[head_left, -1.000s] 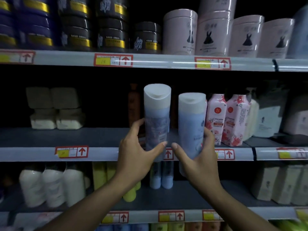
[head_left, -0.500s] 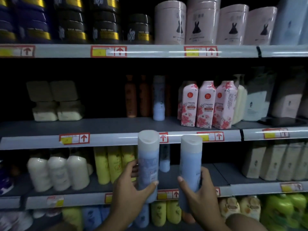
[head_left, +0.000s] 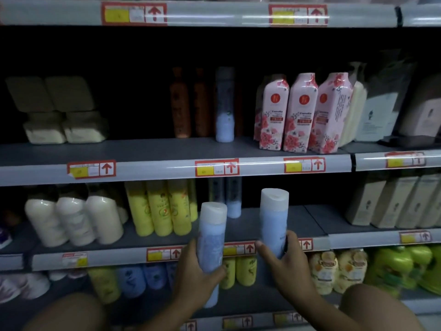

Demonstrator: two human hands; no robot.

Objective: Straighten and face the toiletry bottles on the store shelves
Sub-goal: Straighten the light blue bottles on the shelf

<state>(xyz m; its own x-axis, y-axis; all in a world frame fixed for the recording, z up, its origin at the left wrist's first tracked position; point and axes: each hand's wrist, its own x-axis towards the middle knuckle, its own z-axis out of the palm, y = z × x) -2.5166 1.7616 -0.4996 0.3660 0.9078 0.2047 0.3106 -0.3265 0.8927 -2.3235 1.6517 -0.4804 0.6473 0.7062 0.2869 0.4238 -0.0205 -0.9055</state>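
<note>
I have two blue bottles in hand, one per grip, both upright with white caps up, in front of the third shelf's edge (head_left: 358,241). My left hand (head_left: 198,280) is wrapped round the lower half of the left bottle (head_left: 212,240), thumb across its front. My right hand (head_left: 288,263) is clasped round the base of the right bottle (head_left: 273,223), which sits a little higher than the left one. The two bottles are near each other but apart.

Behind them on that shelf I count two more blue bottles (head_left: 233,199) standing deep in the gap, dim. To their left stand three yellow bottles (head_left: 158,209) in a front row, touching, then three white bottles (head_left: 74,218) with dark caps. Three tan cartons (head_left: 391,204) stand at the right.

On the shelf above (head_left: 167,149), one blue bottle (head_left: 224,108) stands alone beside two orange bottles (head_left: 188,103); to their right stand three pink flowered bottles (head_left: 303,111), the rightmost turned askew. Four beige packs (head_left: 57,111) sit at the left, stacked two on two.

Below, I see blue, yellow, cream and green bottles, too hidden to count.
</note>
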